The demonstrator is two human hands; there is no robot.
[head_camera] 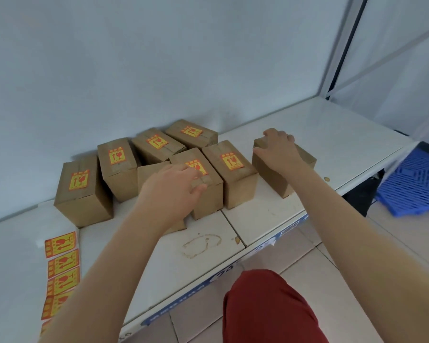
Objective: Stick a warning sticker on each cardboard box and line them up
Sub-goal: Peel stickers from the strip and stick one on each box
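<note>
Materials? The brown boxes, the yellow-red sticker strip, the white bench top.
Brown rectangular boxes: matte kraft cardboard, with folded flaps and taped seams. Yellow-and-red warning sticker strip: thin, flat printed labels, paper or film. White bench top: smooth, hard, faintly shiny, stained panels; laminate or painted metal, cannot tell.

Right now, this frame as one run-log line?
left hand: fingers on front-middle box | right hand: grips rightmost box, no sticker visible | sticker strip: on table, left | boxes: clustered, not lined up

Bare forearms (pixel 124 256); red fabric (pixel 270 308) covers the knee.
</note>
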